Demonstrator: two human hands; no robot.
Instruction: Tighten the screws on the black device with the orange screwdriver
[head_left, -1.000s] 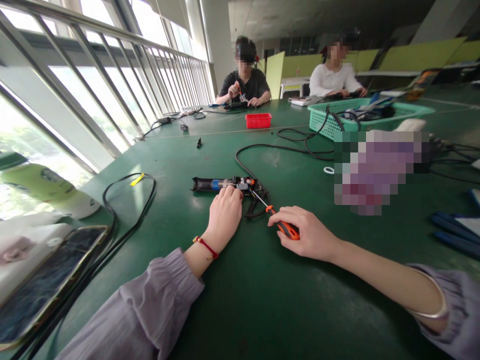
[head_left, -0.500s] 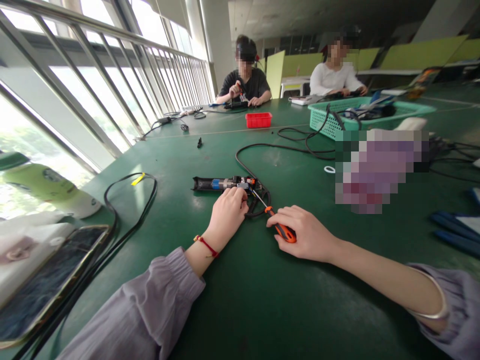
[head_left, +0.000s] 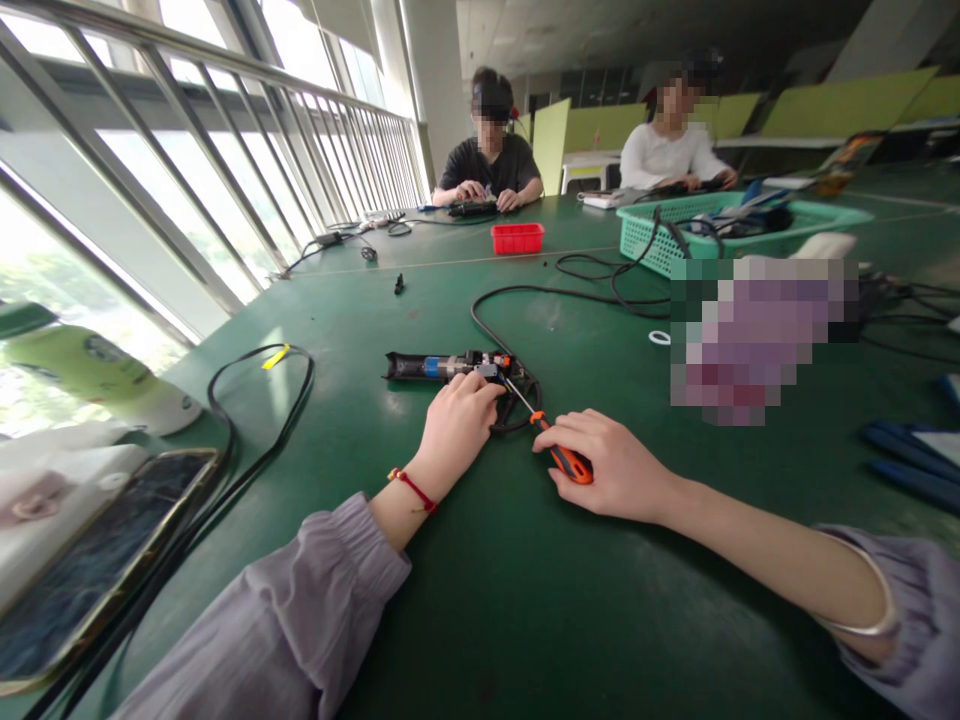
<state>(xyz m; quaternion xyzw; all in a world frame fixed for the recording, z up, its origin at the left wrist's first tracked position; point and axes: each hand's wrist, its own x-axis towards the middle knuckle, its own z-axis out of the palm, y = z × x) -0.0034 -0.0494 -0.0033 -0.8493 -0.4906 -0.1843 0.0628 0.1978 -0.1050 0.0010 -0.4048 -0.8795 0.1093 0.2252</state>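
1. Opened black device (head_left: pixel 412 367) lies on the green table (head_left: pixel 510 590).
2. Left hand (head_left: pixel 461 420) touches its near side; whether it grips, I cannot tell.
3. Right hand (head_left: pixel 615 465) holds an orange-and-black screwdriver (head_left: pixel 571 464), tip at the device.
4. Beyond sit a red box (head_left: pixel 517 239) and 2 people (head_left: pixel 491 165).

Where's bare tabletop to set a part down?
Bare tabletop between left sleeve and right forearm; another patch between right hand and blue handles. Crowded: around the opened black tool, with left hand and screwdriver there; left edge, with phone and black cables; around the green basket.
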